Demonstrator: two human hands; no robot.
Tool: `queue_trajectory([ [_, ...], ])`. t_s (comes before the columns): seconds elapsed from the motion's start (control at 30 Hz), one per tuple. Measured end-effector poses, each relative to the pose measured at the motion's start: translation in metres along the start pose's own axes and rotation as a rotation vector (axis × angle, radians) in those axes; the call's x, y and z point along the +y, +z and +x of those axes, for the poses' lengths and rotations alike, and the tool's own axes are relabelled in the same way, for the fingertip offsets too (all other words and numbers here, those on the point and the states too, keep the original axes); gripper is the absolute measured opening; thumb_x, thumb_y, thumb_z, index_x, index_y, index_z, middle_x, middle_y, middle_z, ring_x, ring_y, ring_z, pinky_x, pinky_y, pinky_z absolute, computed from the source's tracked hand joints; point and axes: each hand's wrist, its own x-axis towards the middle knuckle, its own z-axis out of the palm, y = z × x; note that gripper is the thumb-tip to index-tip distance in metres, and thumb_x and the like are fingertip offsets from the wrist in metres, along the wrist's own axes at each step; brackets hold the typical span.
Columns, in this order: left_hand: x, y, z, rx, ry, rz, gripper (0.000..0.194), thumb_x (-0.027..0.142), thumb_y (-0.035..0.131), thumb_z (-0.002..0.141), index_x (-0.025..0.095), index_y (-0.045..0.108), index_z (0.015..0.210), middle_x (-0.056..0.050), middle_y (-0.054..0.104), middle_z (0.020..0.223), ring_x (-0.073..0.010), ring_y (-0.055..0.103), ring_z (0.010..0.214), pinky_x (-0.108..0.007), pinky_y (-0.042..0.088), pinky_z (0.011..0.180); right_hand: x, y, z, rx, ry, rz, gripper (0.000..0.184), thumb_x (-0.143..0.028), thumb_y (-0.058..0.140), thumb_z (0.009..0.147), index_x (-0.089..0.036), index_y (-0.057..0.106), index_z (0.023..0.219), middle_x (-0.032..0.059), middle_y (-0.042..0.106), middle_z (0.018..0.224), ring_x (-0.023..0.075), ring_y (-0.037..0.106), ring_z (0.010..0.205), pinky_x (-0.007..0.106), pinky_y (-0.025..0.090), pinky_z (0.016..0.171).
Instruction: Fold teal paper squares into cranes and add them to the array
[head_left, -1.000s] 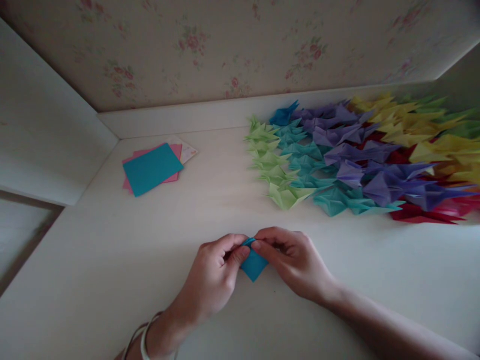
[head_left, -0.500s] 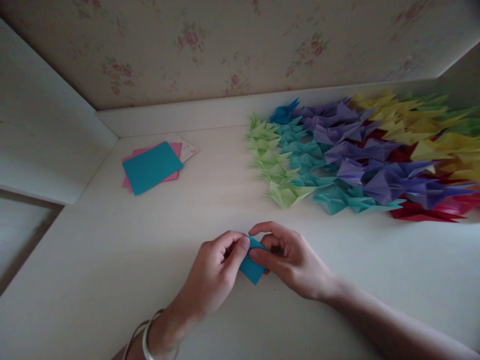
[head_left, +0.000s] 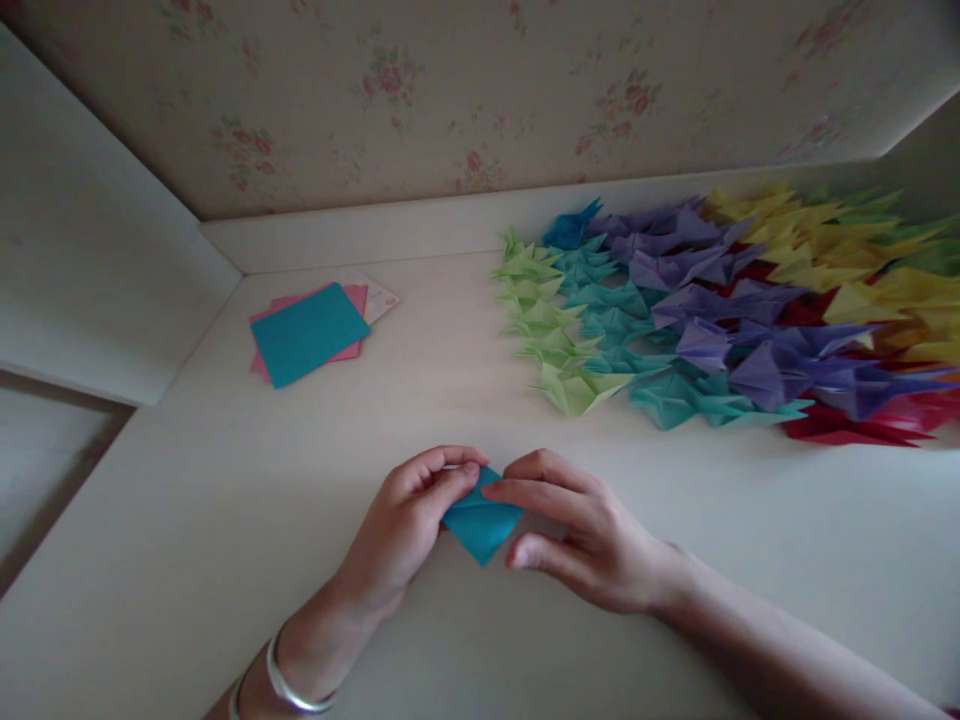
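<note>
A small folded sheet of blue origami paper is held just above the white table, one corner pointing toward me. My left hand pinches its upper left edge between thumb and fingers. Over the paper's right side reaches my right hand, its index fingertip touching the upper face. The right thumb is spread away from the other fingers and lies beside the right edge, apart from the paper. What the left fingers do underneath is hidden.
At the back left lies a stack of blue and pink paper sheets with a white card under it. Rows of folded paper cranes in green, teal, purple, yellow and red cover the back right. A flowered wall rises behind.
The blue paper has shifted slightly left and shows more of its face. My right thumb has let go of it, and the right fingers have spread over its top.
</note>
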Motion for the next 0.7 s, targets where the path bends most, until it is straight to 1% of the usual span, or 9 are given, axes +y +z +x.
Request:
queue_trajectory([
  [0.07,0.000,0.000,-0.001,-0.025,-0.063,-0.065,0.014,0.029,0.070,0.081,0.020,0.075,0.091,-0.002,0.074,0.086,-0.0168,0.066,0.079,-0.022,0.050,0.062,0.002,0.000,-0.001,-0.001,-0.037,-0.045,0.039,-0.036,0.066,0.090,-0.017,0.062,0.125,0.0130,0.068,0.105,0.0218,0.064,0.094,0.032,0.054,0.081],
  [0.1,0.001,0.000,-0.001,-0.044,-0.087,-0.083,0.014,0.030,0.071,0.081,0.020,0.075,0.091,-0.002,0.074,0.086,-0.0170,0.066,0.077,-0.022,0.051,0.059,0.003,0.000,-0.002,0.012,-0.058,-0.072,0.035,-0.031,0.065,0.092,-0.017,0.063,0.123,0.0127,0.068,0.104,0.0212,0.065,0.092,0.031,0.054,0.078],
  [0.2,0.003,0.002,-0.004,-0.142,-0.090,-0.076,0.026,0.041,0.063,0.088,0.018,0.073,0.092,-0.003,0.073,0.079,-0.0180,0.065,0.067,-0.027,0.053,0.057,0.002,0.000,-0.002,0.075,-0.073,-0.126,0.024,-0.015,0.052,0.097,-0.016,0.066,0.116,0.0109,0.070,0.092,0.0188,0.065,0.079,0.028,0.053,0.068],
  [0.27,0.005,0.003,-0.008,-0.209,0.012,0.026,0.039,0.048,0.050,0.095,0.017,0.072,0.089,-0.004,0.072,0.074,-0.0185,0.065,0.066,-0.030,0.053,0.063,-0.001,-0.001,-0.001,0.117,0.008,-0.102,0.021,-0.016,0.051,0.097,-0.016,0.069,0.107,0.0089,0.068,0.083,0.0177,0.064,0.072,0.028,0.050,0.064],
  [0.33,0.006,0.003,-0.013,-0.233,0.163,0.210,0.045,0.049,0.042,0.098,0.017,0.070,0.081,-0.004,0.069,0.071,-0.0177,0.063,0.068,-0.029,0.050,0.067,-0.005,-0.003,0.001,0.156,0.144,-0.040,0.019,-0.020,0.052,0.096,-0.016,0.069,0.090,0.0051,0.064,0.074,0.0156,0.059,0.066,0.026,0.047,0.061],
  [0.4,0.007,0.001,-0.016,-0.227,0.287,0.387,0.042,0.046,0.044,0.098,0.018,0.065,0.075,-0.002,0.062,0.068,-0.0156,0.057,0.067,-0.027,0.044,0.064,-0.009,-0.006,0.003,0.166,0.307,0.067,0.026,-0.025,0.054,0.096,-0.018,0.065,0.073,0.0008,0.058,0.064,0.0132,0.053,0.058,0.025,0.042,0.055],
  [0.47,0.008,0.000,-0.018,-0.228,0.329,0.471,0.038,0.042,0.047,0.098,0.019,0.059,0.071,0.001,0.054,0.064,-0.0136,0.051,0.063,-0.026,0.039,0.059,-0.011,-0.008,0.005,0.127,0.453,0.230,0.032,-0.031,0.054,0.096,-0.018,0.061,0.067,-0.0018,0.052,0.057,0.0115,0.048,0.052,0.024,0.038,0.050],
  [0.57,0.010,-0.001,-0.017,-0.275,0.268,0.412,0.036,0.040,0.046,0.099,0.019,0.055,0.071,0.003,0.052,0.063,-0.0122,0.048,0.061,-0.025,0.037,0.057,-0.011,-0.009,0.005,0.060,0.563,0.518,0.029,-0.031,0.054,0.094,-0.015,0.065,0.073,-0.0017,0.053,0.056,0.0105,0.048,0.051,0.023,0.038,0.050],
  [0.7,0.009,-0.002,-0.014,-0.327,0.184,0.231,0.034,0.037,0.047,0.099,0.017,0.061,0.076,0.001,0.059,0.066,-0.0120,0.054,0.061,-0.024,0.043,0.059,-0.004,-0.006,0.003,0.086,0.618,0.815,0.020,-0.024,0.057,0.090,-0.012,0.073,0.091,0.0009,0.060,0.064,0.0087,0.051,0.048,0.021,0.040,0.047],
])
